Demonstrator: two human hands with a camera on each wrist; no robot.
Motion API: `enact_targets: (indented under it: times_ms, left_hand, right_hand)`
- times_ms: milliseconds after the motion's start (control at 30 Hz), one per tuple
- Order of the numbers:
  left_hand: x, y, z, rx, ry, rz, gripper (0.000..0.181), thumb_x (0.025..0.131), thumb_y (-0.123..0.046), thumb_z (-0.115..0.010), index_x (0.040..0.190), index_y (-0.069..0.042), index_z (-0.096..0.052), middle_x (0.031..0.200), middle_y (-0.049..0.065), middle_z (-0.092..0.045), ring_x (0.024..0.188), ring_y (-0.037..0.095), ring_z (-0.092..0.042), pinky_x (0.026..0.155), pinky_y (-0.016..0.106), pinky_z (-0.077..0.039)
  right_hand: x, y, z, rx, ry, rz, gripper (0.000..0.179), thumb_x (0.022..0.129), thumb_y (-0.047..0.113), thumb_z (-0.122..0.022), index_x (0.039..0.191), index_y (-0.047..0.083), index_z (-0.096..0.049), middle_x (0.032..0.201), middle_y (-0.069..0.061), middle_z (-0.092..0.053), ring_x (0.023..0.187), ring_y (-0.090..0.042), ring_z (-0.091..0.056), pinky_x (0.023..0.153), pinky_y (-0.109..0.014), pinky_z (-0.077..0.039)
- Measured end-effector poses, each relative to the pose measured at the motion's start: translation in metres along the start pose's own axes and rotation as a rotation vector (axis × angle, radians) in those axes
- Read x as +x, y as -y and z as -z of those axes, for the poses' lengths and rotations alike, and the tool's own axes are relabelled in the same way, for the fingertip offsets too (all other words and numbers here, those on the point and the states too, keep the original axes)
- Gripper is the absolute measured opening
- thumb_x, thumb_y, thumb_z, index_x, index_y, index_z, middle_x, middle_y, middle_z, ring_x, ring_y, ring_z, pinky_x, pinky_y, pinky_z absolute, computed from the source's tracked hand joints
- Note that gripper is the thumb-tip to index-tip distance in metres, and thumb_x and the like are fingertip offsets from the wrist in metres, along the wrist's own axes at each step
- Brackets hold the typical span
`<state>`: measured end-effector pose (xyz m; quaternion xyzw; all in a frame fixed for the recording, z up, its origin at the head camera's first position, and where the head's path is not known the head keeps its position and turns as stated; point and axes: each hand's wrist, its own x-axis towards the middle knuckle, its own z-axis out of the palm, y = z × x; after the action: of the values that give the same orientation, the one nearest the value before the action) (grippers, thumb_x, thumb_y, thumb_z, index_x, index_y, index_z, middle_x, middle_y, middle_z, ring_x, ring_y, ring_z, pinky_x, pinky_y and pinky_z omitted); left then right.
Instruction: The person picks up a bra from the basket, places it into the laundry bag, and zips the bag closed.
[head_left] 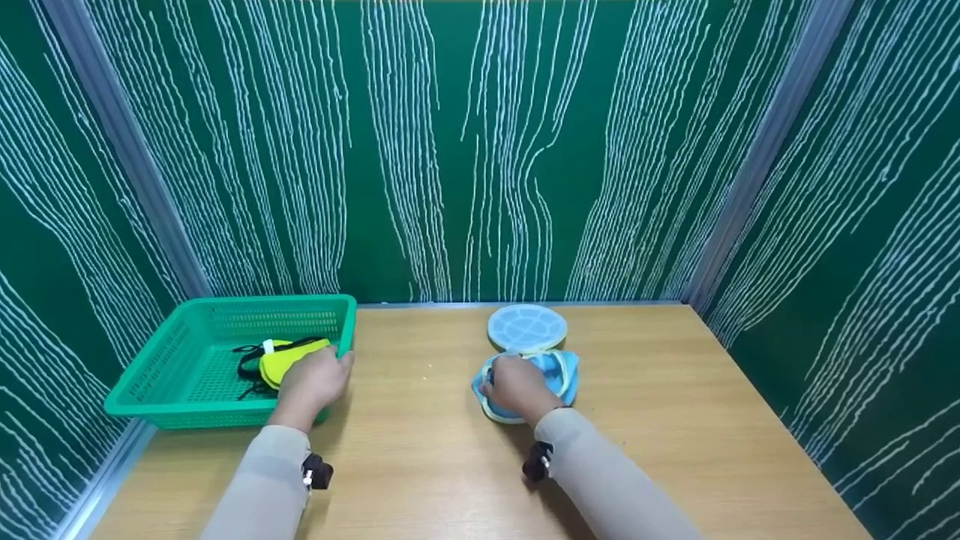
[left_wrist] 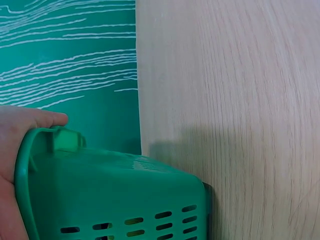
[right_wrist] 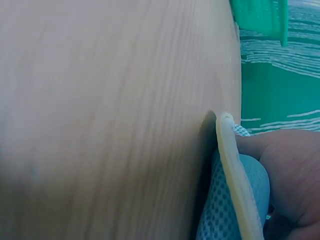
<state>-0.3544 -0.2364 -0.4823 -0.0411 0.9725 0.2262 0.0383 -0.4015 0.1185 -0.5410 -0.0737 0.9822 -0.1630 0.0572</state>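
Note:
At the right side of the green plastic basket (head_left: pixel 150 386), my left hand (head_left: pixel 319 379) grips the rim. Its thumb lies over the basket's edge (left_wrist: pixel 22 175) in the left wrist view, while the other fingers are mostly hidden. My right hand (head_left: pixel 517 382) holds a light-blue mesh pouch (head_left: pixel 566 375) with pale yellow piping on the table. In the right wrist view, the hand (right_wrist: pixel 290 175) is against the pouch's piped edge (right_wrist: pixel 235 180); some fingertips are hidden. The pouch's round, pale-blue lid (head_left: pixel 527 328) lies folded back behind it.
Inside the basket lies a bright yellow item (head_left: pixel 281 361) with black straps and a white tag. Green panels (head_left: pixel 465 150) with white wavy lines stand behind and beside the wooden table (head_left: pixel 420 465). Each sleeve has a small black camera (head_left: pixel 318 472) at the wrist.

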Motion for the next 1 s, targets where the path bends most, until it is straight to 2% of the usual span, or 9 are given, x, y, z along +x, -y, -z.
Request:
enact_targets:
  times_ms: [133,300,367,533,600,767,1000]
  left_hand:
    - [0.0,0.002,0.001,0.005,0.001,-0.002,0.07,0.123,-0.046,-0.038,0.168,0.007,-0.045,0.167,0.032,-0.054,0.131,0.045,-0.064,0.126,0.07,-0.044]
    - [0.0,0.005,0.002,0.008,-0.024,-0.018,0.068,0.122,-0.045,-0.038,0.166,0.006,-0.048,0.164,0.032,-0.058,0.138,0.05,-0.065,0.123,0.07,-0.047]
    - [0.0,0.005,0.001,0.006,-0.031,-0.023,0.066,0.122,-0.044,-0.038,0.164,0.005,-0.052,0.157,0.032,-0.063,0.136,0.05,-0.066,0.119,0.069,-0.05]
    - [0.001,0.003,-0.001,-0.018,-0.014,-0.017,0.066,0.122,-0.043,-0.038,0.166,0.004,-0.049,0.16,0.031,-0.061,0.134,0.046,-0.065,0.121,0.068,-0.049]
    - [0.001,0.003,-0.001,-0.019,-0.012,-0.017,0.067,0.123,-0.044,-0.039,0.168,0.005,-0.046,0.166,0.03,-0.056,0.136,0.045,-0.064,0.124,0.069,-0.047]
    - [0.001,0.002,-0.001,-0.021,-0.017,-0.01,0.067,0.123,-0.044,-0.039,0.167,0.005,-0.047,0.166,0.03,-0.057,0.134,0.044,-0.065,0.124,0.069,-0.047]
    - [0.0,0.002,-0.002,-0.041,-0.006,0.001,0.069,0.123,-0.046,-0.038,0.17,0.005,-0.044,0.172,0.029,-0.05,0.15,0.049,-0.058,0.129,0.07,-0.042]
  right_hand:
    - [-0.003,0.01,-0.003,-0.006,-0.004,0.019,0.032,0.107,0.043,-0.081,0.104,0.012,-0.075,0.083,-0.001,-0.066,0.077,-0.02,-0.062,0.077,-0.039,-0.056]
    - [-0.002,0.02,-0.006,-0.036,-0.039,0.051,0.033,0.106,0.042,-0.082,0.101,0.01,-0.075,0.084,-0.001,-0.067,0.078,-0.02,-0.063,0.081,-0.043,-0.061]
    - [-0.001,0.022,-0.008,-0.038,-0.037,0.054,0.033,0.106,0.042,-0.082,0.1,0.01,-0.075,0.084,-0.001,-0.067,0.078,-0.02,-0.062,0.08,-0.044,-0.061]
    - [-0.001,0.027,-0.01,-0.021,-0.015,0.028,0.032,0.107,0.042,-0.081,0.103,0.011,-0.074,0.086,-0.001,-0.064,0.078,-0.02,-0.06,0.076,-0.04,-0.056]
    - [-0.002,0.029,-0.01,-0.016,-0.015,0.028,0.032,0.107,0.041,-0.082,0.101,0.011,-0.074,0.085,-0.001,-0.064,0.077,-0.02,-0.06,0.074,-0.04,-0.055]
    - [-0.006,0.038,-0.012,0.014,0.007,0.041,0.032,0.107,0.043,-0.082,0.099,0.013,-0.072,0.084,0.0,-0.063,0.077,-0.02,-0.06,0.074,-0.039,-0.054]
    - [-0.012,0.048,-0.015,0.035,0.015,0.036,0.031,0.106,0.043,-0.082,0.104,0.013,-0.074,0.085,-0.001,-0.064,0.078,-0.021,-0.061,0.074,-0.038,-0.054]
